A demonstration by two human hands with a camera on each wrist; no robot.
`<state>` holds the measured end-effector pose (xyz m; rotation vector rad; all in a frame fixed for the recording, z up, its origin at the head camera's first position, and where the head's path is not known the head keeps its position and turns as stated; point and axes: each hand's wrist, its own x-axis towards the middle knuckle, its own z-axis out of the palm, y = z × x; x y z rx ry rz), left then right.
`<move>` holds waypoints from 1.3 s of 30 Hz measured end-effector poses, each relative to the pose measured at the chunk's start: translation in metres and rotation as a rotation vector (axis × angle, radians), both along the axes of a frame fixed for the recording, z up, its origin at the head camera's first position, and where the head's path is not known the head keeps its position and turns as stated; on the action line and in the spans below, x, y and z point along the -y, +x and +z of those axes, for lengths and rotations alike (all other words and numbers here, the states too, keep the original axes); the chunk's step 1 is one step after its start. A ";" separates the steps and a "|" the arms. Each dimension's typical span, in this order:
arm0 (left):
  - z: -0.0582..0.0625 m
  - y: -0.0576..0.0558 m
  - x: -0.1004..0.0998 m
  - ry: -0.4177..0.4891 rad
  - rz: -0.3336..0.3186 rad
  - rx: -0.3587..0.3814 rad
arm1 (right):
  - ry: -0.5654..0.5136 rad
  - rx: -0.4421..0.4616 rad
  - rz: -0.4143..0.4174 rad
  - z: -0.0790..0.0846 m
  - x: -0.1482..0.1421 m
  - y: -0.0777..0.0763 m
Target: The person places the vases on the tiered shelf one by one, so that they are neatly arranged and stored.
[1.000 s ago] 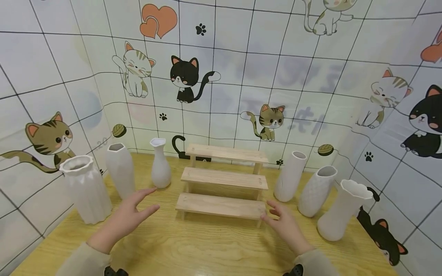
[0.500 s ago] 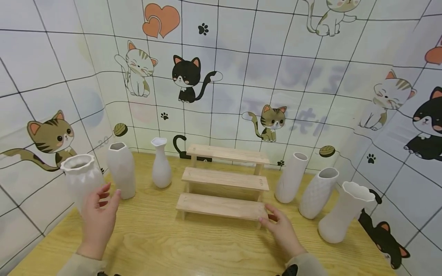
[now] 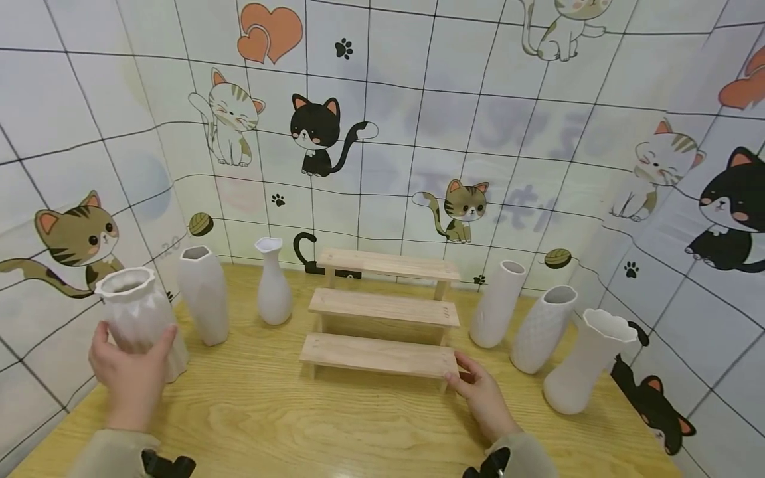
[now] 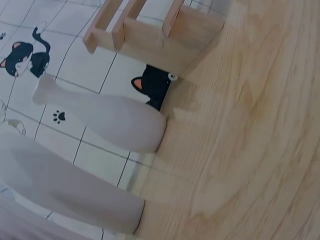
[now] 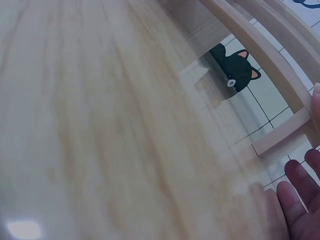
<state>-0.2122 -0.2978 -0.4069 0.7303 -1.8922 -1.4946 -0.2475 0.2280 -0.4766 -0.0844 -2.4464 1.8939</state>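
My left hand (image 3: 130, 378) grips the white vase with the ruffled rim (image 3: 139, 318) from its near side, thumb against its right flank and fingers curled round its left; the vase stands at the left end of the wooden table (image 3: 335, 431). How firmly I press I cannot tell, as the left wrist view does not show my fingers. My right hand (image 3: 483, 395) pinches the near right corner of the lowest step (image 3: 378, 356) of the three-step wooden stand (image 3: 384, 309), thumb at the front edge and index finger at the end. In the right wrist view, my other fingers (image 5: 299, 176) lie slightly apart below that corner. Between my left hand and the stand are a faceted vase (image 3: 205, 299) and a slim-necked vase (image 3: 275, 295), both upright.
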 end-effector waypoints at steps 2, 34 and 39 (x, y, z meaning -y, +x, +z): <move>-0.001 -0.003 0.007 0.030 -0.038 -0.001 | -0.006 -0.008 0.015 -0.002 0.000 -0.001; -0.010 -0.012 0.059 -0.204 -0.285 0.179 | -0.073 -0.014 0.056 -0.007 -0.009 -0.006; -0.010 -0.012 0.060 -0.171 -0.305 0.201 | -0.078 -0.023 0.074 -0.005 -0.009 -0.004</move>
